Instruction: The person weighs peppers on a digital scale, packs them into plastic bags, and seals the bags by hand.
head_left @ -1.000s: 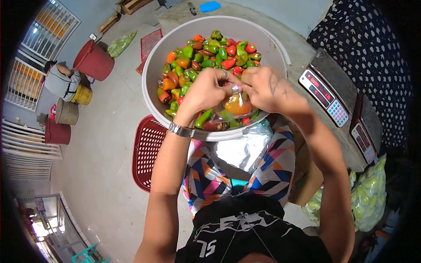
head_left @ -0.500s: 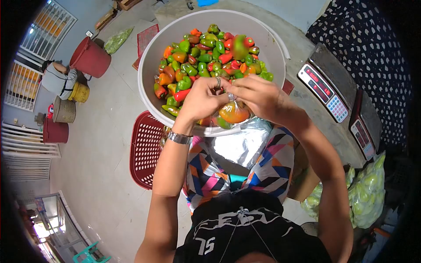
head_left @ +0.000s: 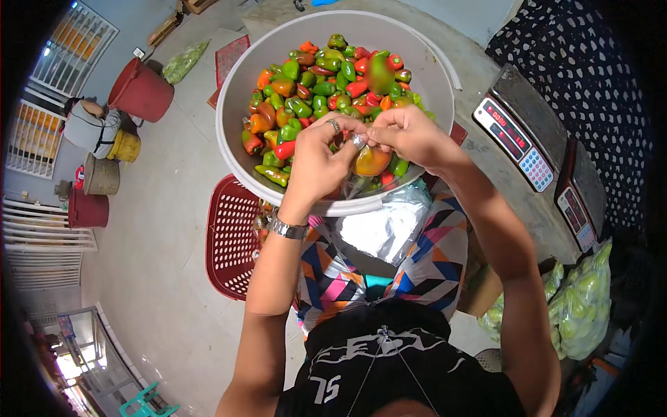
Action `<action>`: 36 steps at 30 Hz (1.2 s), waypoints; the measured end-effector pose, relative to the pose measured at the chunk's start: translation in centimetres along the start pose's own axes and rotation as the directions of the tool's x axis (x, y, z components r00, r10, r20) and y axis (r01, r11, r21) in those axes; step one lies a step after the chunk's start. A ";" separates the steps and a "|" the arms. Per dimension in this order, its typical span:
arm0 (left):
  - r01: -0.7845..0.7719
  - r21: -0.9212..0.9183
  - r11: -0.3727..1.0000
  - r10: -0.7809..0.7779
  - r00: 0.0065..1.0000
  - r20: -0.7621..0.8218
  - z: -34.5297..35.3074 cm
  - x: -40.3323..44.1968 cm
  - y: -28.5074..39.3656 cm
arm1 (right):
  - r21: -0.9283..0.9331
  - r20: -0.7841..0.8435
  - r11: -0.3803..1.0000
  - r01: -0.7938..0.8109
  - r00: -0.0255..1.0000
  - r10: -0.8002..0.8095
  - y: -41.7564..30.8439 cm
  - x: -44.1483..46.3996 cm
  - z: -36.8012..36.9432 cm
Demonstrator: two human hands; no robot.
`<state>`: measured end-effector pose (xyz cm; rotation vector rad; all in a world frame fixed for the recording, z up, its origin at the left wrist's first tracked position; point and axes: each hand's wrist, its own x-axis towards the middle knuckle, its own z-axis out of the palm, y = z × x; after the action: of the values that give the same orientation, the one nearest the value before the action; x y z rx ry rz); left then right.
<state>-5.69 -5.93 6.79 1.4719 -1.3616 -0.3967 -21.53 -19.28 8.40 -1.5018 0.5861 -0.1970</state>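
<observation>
A small clear plastic bag (head_left: 370,162) with an orange pepper showing through it hangs between my hands, over the near side of the tub. My left hand (head_left: 321,160), with a ring and a wrist band, pinches the gathered top of the bag. From the other side, the fingertips of my right hand (head_left: 415,139) pinch the same gathered plastic. Below and behind both hands, a wide grey tub (head_left: 233,104) holds many loose green, red and orange peppers (head_left: 299,108). My fingers partly hide the bag's neck.
A red perforated basket (head_left: 224,243) with some bagged peppers stands left of my legs. Silvery plastic bags (head_left: 382,226) lie on my lap. Two digital scales (head_left: 513,135) rest on the ledge at right, above bags of green produce (head_left: 583,306). Another person (head_left: 90,128) is far left.
My right hand has shifted slightly up, and its fingers are now drawn in closer at the bag's neck. The bag hangs narrower between my hands.
</observation>
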 end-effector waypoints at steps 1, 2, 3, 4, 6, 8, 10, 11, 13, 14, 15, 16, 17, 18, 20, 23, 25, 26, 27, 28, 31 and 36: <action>0.033 0.024 0.999 -0.033 0.999 0.019 0.0 0.0 -0.1 | -0.065 -0.042 0.992 0.107 0.993 -0.110 1.2 0.6 0.2; 0.065 0.050 0.997 -0.067 0.997 0.036 0.0 0.0 -0.2 | -0.134 -0.076 0.968 0.211 0.972 -0.222 2.1 0.9 0.2; 0.026 0.111 0.994 -0.031 0.998 0.048 0.0 0.1 -0.3 | -0.118 -0.101 0.964 0.240 0.963 -0.252 2.3 0.9 0.4; -0.016 0.172 0.985 0.005 0.998 0.064 0.1 0.3 -0.4 | -0.103 -0.127 0.957 0.271 0.951 -0.282 2.4 0.8 0.8; -0.206 0.297 0.932 0.187 0.978 0.091 0.3 0.9 -1.2 | -0.204 -0.184 0.939 0.275 0.932 -0.313 2.6 0.5 1.4; -0.171 0.374 0.912 0.126 0.982 0.142 0.7 0.4 -1.5 | -0.423 -0.245 0.884 0.199 0.914 -0.324 2.7 0.0 2.0; -0.185 0.379 0.907 0.132 0.978 0.162 0.8 0.4 -1.4 | -0.424 -0.262 0.884 0.197 0.908 -0.328 2.9 0.2 2.0; -0.177 0.356 0.918 0.131 0.980 0.150 0.7 0.4 -1.6 | -0.420 -0.275 0.887 0.193 0.904 -0.327 3.2 0.2 2.0; -0.160 0.304 0.939 0.128 0.984 0.120 0.8 0.4 -2.4 | -0.326 -0.335 0.929 0.174 0.898 -0.286 3.7 0.7 1.8; -0.050 0.266 0.963 0.043 0.999 0.034 1.2 0.3 -2.7 | -0.280 -0.361 0.945 0.168 0.894 -0.266 3.9 1.0 1.7; 0.055 0.220 0.974 -0.045 0.998 -0.051 1.9 0.3 -3.2 | -0.296 -0.380 0.931 0.214 0.868 -0.320 4.1 0.9 2.2; 0.155 0.166 0.974 -0.133 0.982 -0.134 2.4 0.4 -3.7 | -0.313 -0.395 0.913 0.262 0.838 -0.376 4.4 0.8 3.0; 0.186 0.151 0.971 -0.158 0.971 -0.179 3.0 0.6 -4.4 | -0.330 -0.412 0.893 0.306 0.804 -0.428 4.7 1.0 3.6; 0.223 0.135 0.965 -0.190 0.957 -0.219 3.5 0.6 -4.7 | -0.510 -0.371 0.813 0.281 0.780 -0.503 5.4 1.4 4.0; 0.359 0.055 0.932 -0.338 0.913 -0.228 4.4 0.3 -5.1 | -0.577 -0.369 0.762 0.294 0.739 -0.564 6.6 2.4 4.4; 0.462 -0.257 0.849 -0.509 0.845 -0.162 5.0 0.0 -7.2 | -0.588 -0.360 0.737 0.334 0.708 -0.608 6.9 3.2 4.5; 0.491 -0.294 0.820 -0.530 0.845 -0.067 4.6 0.0 -7.5 | -0.708 -0.303 0.621 0.336 0.650 -0.697 7.2 3.1 4.2; 0.504 -0.312 0.805 -0.535 0.844 -0.018 4.4 0.2 -7.7 | -0.720 -0.285 0.593 0.360 0.627 -0.725 7.4 3.3 4.0; 0.511 -0.238 0.826 -0.520 0.854 0.028 4.0 0.4 -7.6 | -0.731 -0.267 0.566 0.382 0.603 -0.751 7.6 3.4 3.9; 0.516 -0.161 0.841 -0.510 0.857 0.079 3.4 0.5 -7.4 | -0.738 -0.252 0.542 0.402 0.581 -0.774 7.9 3.5 3.7; 0.516 -0.110 0.849 -0.494 0.851 0.177 2.6 0.0 -8.0 | -0.540 -0.189 0.752 0.379 0.815 -0.547 7.4 3.4 2.5; 0.578 -0.285 0.764 -0.508 0.813 0.286 2.5 0.0 -8.5 | -0.418 -0.117 0.822 0.386 0.875 -0.470 7.3 3.4 1.1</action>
<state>-3.23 -8.64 -1.23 1.5205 -0.9022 -1.1367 -19.81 -19.29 0.48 -2.0057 0.4603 -0.6369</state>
